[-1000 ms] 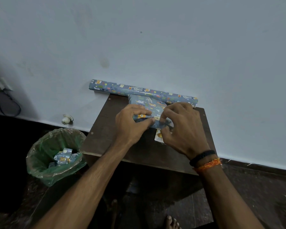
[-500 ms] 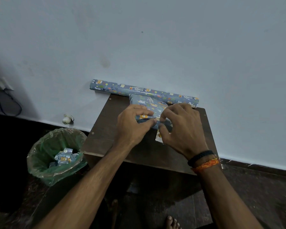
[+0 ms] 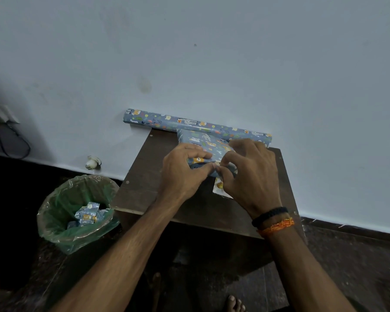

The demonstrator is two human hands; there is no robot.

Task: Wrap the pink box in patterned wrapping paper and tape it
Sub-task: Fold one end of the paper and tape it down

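Head view: we are folding the near end flap of the box (image 3: 203,143) on the table (image 3: 144,190), before the paper roll (image 3: 189,122).
Left hand (image 3: 180,174): pinching the flap.
Right hand (image 3: 250,174): pinching it too.
Change: our hands are barely moving since a second ago; taping is still waiting.

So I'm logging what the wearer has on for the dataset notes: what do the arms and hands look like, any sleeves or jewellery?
Both forearms are bare, with no sleeves in view and no gloves. The right hand has two bands at the wrist: a black braided band nearer the hand and an orange thread band just behind it. The left hand and its wrist carry nothing. No rings show.
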